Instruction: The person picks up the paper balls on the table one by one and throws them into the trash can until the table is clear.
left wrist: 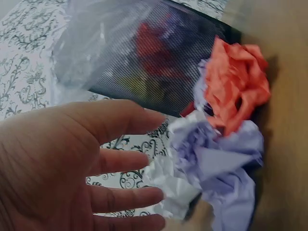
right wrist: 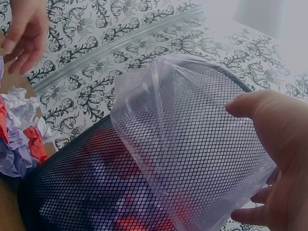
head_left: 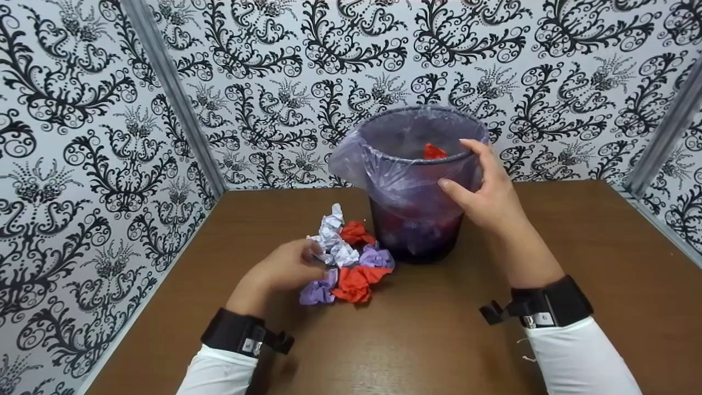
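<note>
My left hand [head_left: 290,266] is over the left side of a pile of crumpled paper, its fingers spread and loosely bent with nothing held, as the left wrist view shows. The pile has a red paper ball [left wrist: 236,82], a purple paper ball [left wrist: 211,154] and white crumpled paper [head_left: 332,241]. Beside the pile stands a black mesh trash bin [head_left: 417,241], lined with a translucent purple bag [head_left: 395,181] folded over its rim. My right hand [head_left: 491,192] holds the bin's upper right side, thumb on the front and fingers round the side. Crumpled paper shows through the mesh.
The bin and pile rest on a brown wooden table [head_left: 439,329]. Panels with black scrollwork [head_left: 263,66] stand behind and at the sides, joined by grey corner strips [head_left: 175,93]. Black straps [head_left: 554,302] with small cameras sit on both wrists.
</note>
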Action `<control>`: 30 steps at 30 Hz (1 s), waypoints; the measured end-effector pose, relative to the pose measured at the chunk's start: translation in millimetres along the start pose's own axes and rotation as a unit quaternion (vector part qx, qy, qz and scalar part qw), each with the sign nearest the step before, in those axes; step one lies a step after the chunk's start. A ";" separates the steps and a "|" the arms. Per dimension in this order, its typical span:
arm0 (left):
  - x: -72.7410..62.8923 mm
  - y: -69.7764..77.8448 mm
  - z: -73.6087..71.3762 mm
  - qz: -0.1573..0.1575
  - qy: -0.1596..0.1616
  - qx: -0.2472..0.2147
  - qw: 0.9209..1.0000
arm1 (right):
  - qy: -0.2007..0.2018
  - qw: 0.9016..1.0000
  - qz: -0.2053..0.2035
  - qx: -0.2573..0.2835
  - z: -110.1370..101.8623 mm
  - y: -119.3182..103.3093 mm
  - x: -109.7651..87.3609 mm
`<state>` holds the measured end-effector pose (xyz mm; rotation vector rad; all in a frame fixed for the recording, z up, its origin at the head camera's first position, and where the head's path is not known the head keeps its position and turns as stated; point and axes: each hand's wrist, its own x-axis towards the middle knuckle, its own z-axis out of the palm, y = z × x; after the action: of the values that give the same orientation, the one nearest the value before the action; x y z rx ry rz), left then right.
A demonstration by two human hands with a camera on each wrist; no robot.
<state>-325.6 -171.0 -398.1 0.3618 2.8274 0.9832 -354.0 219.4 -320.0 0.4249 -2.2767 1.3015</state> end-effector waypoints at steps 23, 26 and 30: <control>2.3 -6.7 15.7 -0.006 -0.072 0.034 0.997 | -0.006 1.000 0.014 -0.001 -0.6 0.3 -0.1; 1.6 -8.0 17.4 -0.008 -0.078 0.032 0.996 | -0.008 1.000 0.016 -0.001 -0.3 -0.6 -1.3; 2.1 -8.6 16.9 -0.007 -0.081 0.026 0.996 | -0.004 1.000 0.012 0.007 -0.4 -1.8 -0.5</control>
<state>-325.8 -166.9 -416.8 0.4068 2.7098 0.8382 -352.6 218.8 -318.8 0.4100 -2.2864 1.3311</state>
